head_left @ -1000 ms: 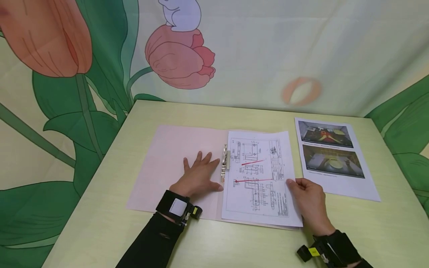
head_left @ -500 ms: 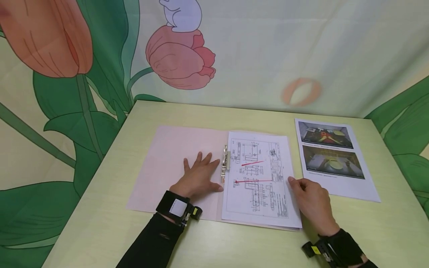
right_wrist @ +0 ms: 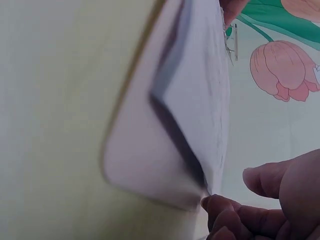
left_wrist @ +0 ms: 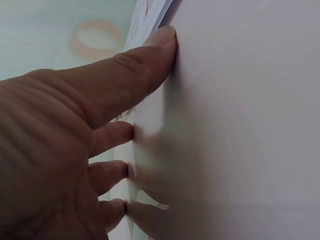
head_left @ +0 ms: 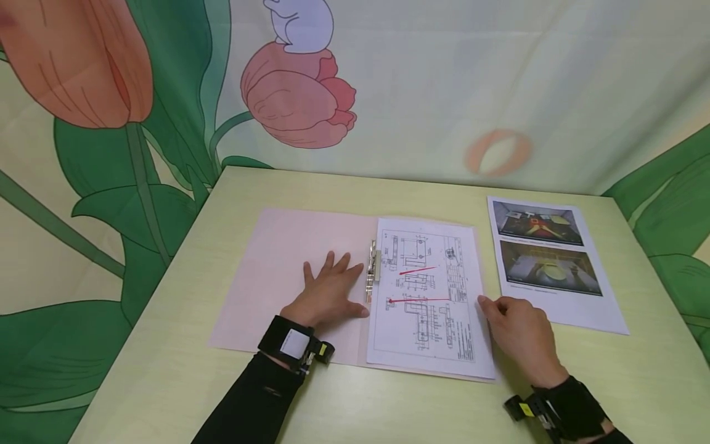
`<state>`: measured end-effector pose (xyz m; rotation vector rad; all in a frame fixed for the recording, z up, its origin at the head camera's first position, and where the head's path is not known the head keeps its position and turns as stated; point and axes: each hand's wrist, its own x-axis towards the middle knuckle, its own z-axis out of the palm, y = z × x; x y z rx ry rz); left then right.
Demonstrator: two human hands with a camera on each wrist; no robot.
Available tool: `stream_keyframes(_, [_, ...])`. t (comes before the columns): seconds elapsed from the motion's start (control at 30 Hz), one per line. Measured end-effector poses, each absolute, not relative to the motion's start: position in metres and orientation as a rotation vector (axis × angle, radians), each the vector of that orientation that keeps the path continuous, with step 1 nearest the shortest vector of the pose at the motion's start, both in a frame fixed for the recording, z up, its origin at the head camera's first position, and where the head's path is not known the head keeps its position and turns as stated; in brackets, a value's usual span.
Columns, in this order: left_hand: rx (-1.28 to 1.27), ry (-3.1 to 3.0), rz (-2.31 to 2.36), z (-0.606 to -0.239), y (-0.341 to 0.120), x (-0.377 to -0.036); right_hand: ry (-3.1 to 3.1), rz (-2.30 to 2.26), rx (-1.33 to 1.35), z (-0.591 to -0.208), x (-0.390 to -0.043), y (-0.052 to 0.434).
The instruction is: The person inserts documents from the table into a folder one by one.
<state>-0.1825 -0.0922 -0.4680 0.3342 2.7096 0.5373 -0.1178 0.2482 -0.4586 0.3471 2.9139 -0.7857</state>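
A pale pink file folder (head_left: 288, 246) lies opened out on the table, with a metal binder clip (head_left: 370, 271) along its fold. Sheets with a technical drawing (head_left: 410, 351) and two red lines cover its right half. My left hand (head_left: 327, 293) rests on the left cover, fingers spread, thumb tip beside the clip; the left wrist view shows the fingertips on the folder. At the right edge of the sheets is my right hand (head_left: 518, 333), fingers loosely curled. In the right wrist view its thumb (right_wrist: 265, 180) stands apart from the index finger, which is at the sheets' edge (right_wrist: 207, 187).
A printed sheet with two photos (head_left: 546, 246) lies on the table to the right of the folder. Behind the table's (head_left: 333, 407) far edge hangs a cloth backdrop (head_left: 421, 92) with painted flowers.
The right hand has shifted slightly right and its thumb has come off the sheets' edge. The sheets' right edge has settled lower onto the folder. The left hand stays in place.
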Motion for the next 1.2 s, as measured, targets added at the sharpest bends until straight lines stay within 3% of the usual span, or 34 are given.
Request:
stream_keyframes(0.37, [0.335,2.711,0.531,-0.469,-0.093,-0.182,3.048,-0.766,0.336,-0.441,-0.142,0.305])
stream_keyframes(0.8, [0.319,2.71,0.533,-0.468,-0.092,-0.183,3.017,-0.559,0.666,-0.443,-0.171,0.409])
stream_keyframes(1.2, [0.323,2.706,0.529,-0.465,-0.091,-0.182,2.854,-0.437,0.753,-0.45,-0.176,0.438])
